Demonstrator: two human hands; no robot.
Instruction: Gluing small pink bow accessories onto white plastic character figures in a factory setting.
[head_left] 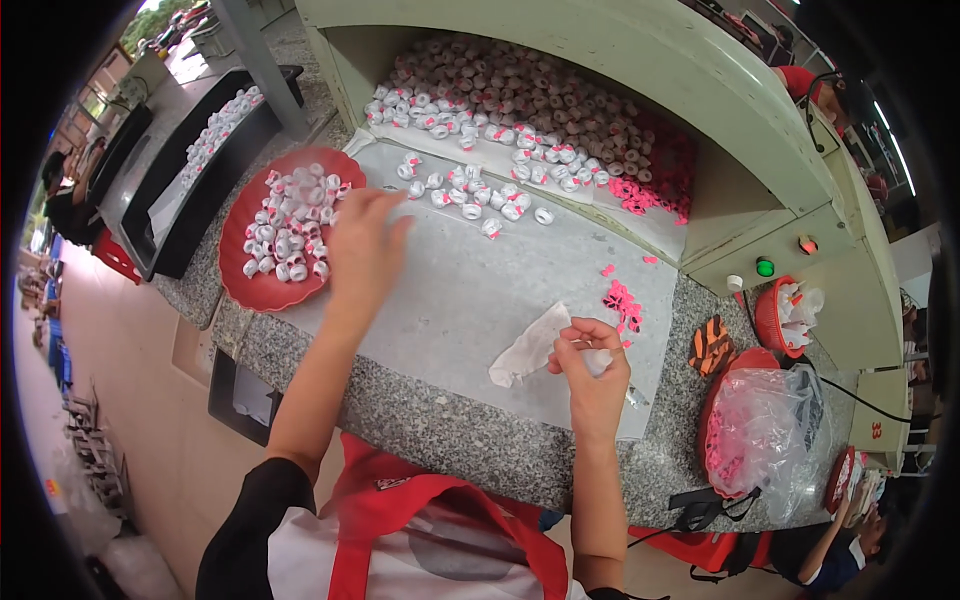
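Note:
My left hand (368, 245) is at the right rim of a red scalloped bowl (236, 262), slightly blurred, its thumb apart from the fingers and nothing visible in it. Small white round pieces with pink and dark markings (290, 235) fill much of the bowl. Over the paper-covered worktop, my right hand (597, 378) pinches a folded white cloth (530, 347), which hangs out to the left of the fingers. A pile of small pink pieces (622, 306) lies just beyond that hand. Loose white pieces (475, 192) are scattered farther back on the white sheet (450, 270).
A pale green metal housing (740, 150) arches over a large heap of white pieces (520, 95). On the right are an orange-and-black striped cloth (711, 345), a small red basket (768, 318) and a plastic-covered red bowl (712, 400). Black trays (180, 225) stand at left.

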